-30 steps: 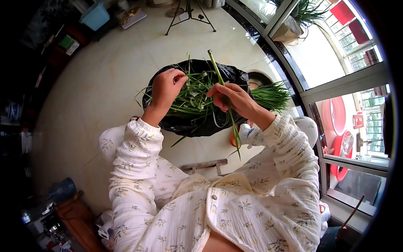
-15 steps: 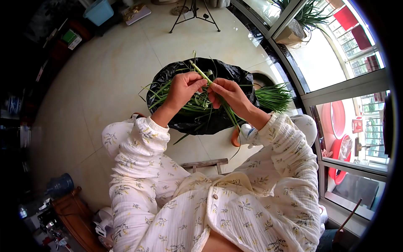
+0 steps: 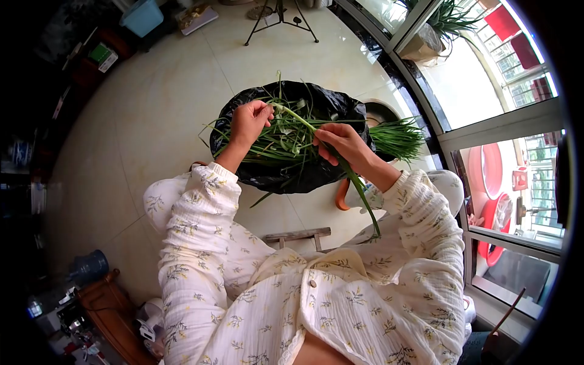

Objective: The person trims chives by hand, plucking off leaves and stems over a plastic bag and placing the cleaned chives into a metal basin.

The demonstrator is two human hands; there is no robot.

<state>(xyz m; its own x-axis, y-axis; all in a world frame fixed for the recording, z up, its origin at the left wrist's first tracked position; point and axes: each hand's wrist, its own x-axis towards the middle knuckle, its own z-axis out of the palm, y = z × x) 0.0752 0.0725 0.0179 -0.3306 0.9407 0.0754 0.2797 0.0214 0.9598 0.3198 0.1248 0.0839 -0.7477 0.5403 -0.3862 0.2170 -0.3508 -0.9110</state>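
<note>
A long green stalk (image 3: 297, 117) with a pale end slants over a black plastic bag (image 3: 316, 180). My right hand (image 3: 344, 145) is closed round its middle, and its leaves hang down towards my knee. At the pale end, my left hand (image 3: 248, 125) is pinched; whether it grips the tip is too small to tell. Loose green leaves and trimmings (image 3: 267, 146) lie in the bag below both hands. To the right, a bunch of green stalks (image 3: 396, 139) rests over a dark round bowl (image 3: 378, 113).
A small wooden stool (image 3: 298, 235) stands between my legs. Beyond the bag are black stand legs (image 3: 281, 23) and a blue bin (image 3: 142, 18). Glass doors (image 3: 505, 131) run along the right. At the lower left are a brown wooden piece (image 3: 112, 313) and a blue bottle (image 3: 89, 268).
My left hand first came in to the stalk beside my right hand, then moved out left to its pale end. The stalk now tilts further left, and my right hand has shifted slightly right.
</note>
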